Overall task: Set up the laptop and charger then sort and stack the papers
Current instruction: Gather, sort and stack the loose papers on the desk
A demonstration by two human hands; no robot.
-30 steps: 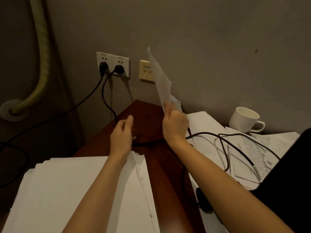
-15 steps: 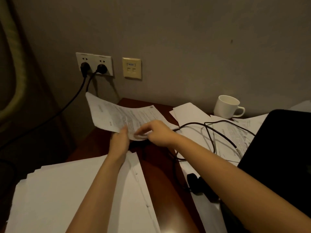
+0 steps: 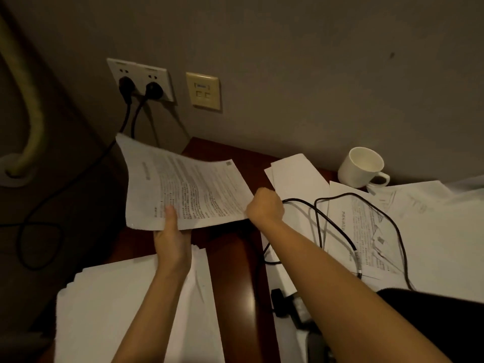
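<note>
A printed sheet hangs flat in the air over the far left corner of the dark wooden desk. My left hand pinches its near edge, thumb on top. My right hand grips its right edge in a closed fist. Below my left arm lies a stack of white papers. A black charger cable loops over loose printed sheets on the right. The charger brick lies near my right forearm. A black laptop shows at the lower right.
A white mug stands by the wall at the back right. Two black plugs sit in the wall socket, with a beige data outlet beside it. A pale hose runs down the wall at the left.
The sheet, upright in my right hand a second ago, has swung down flat and leftward. My left hand has taken its near edge. The view has shifted slightly.
</note>
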